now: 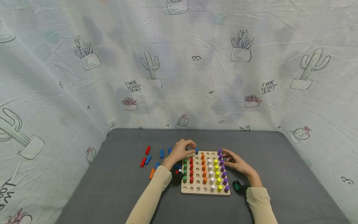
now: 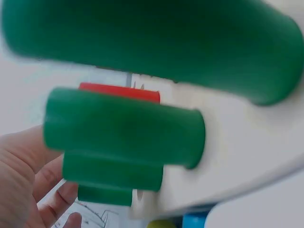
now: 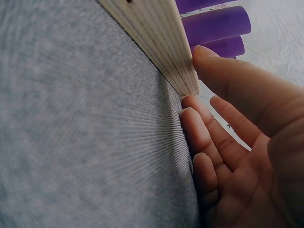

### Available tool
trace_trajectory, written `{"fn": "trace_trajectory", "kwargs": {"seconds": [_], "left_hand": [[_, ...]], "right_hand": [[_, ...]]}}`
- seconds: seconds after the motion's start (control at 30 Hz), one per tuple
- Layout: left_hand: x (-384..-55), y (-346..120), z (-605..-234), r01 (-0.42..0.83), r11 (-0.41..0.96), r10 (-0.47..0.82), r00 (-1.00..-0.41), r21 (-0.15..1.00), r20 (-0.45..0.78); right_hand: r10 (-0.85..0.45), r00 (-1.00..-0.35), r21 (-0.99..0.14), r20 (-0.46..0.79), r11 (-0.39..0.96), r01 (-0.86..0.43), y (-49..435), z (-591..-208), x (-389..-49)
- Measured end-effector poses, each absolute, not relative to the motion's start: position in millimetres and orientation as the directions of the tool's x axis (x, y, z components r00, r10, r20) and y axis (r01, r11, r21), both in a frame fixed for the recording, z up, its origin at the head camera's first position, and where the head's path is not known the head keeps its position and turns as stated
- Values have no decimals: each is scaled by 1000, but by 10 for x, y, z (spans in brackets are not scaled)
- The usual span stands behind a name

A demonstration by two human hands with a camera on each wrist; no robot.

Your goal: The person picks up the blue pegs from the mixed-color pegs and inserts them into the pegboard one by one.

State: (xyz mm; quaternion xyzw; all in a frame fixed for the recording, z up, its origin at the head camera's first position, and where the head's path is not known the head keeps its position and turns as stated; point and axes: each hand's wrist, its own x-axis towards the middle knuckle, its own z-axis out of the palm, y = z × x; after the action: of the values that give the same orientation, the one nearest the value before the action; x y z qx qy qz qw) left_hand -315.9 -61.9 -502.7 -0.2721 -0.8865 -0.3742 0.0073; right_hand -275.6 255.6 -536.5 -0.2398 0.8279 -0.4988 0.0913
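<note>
A wooden pegboard (image 1: 205,192) carries columns of green pegs (image 1: 185,170), red pegs (image 1: 191,170), orange pegs (image 1: 204,170), white, yellow and purple pegs (image 1: 222,168). At the far end of the column between red and orange, my left hand (image 1: 179,151) pinches a blue peg (image 1: 197,151) between thumb and finger. The other holes of that column show bare. In the left wrist view, green pegs (image 2: 126,130) hide the fingertips. My right hand (image 3: 237,161) rests along the board's right side, its thumb at the upper edge beside the purple pegs (image 3: 216,26) and its fingers relaxed on the cloth.
Left of the board lie loose red pegs (image 1: 147,150), blue pegs (image 1: 162,153) and an orange peg (image 1: 152,174). Some are partly hidden by the left forearm. A grey cloth (image 1: 112,186) covers the table, and a printed curtain (image 1: 179,77) hangs behind it.
</note>
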Motion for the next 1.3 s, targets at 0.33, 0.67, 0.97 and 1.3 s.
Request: {"fn": "trace_trajectory", "kwargs": {"seconds": [0.33, 0.67, 0.97, 1.3], "left_hand": [[-3108, -820, -5005, 476, 558, 419, -869, 680, 264], [-3041, -1001, -5003, 464, 562, 349, -883, 685, 313], [-2982, -1178, -4992, 433, 575, 300, -901, 694, 313], [-2884, -1385, -4968, 399, 638, 258, -916, 659, 306]], "right_hand": [[-484, -871, -864, 80, 402, -303, 2558, -5370, -2759], [-488, -869, -864, 78, 402, -303, 2562, -5364, -2759], [-480, -874, -861, 82, 408, -305, 2571, -5366, -2746], [-489, -867, -866, 93, 391, -313, 2575, -5374, -2747]]}}
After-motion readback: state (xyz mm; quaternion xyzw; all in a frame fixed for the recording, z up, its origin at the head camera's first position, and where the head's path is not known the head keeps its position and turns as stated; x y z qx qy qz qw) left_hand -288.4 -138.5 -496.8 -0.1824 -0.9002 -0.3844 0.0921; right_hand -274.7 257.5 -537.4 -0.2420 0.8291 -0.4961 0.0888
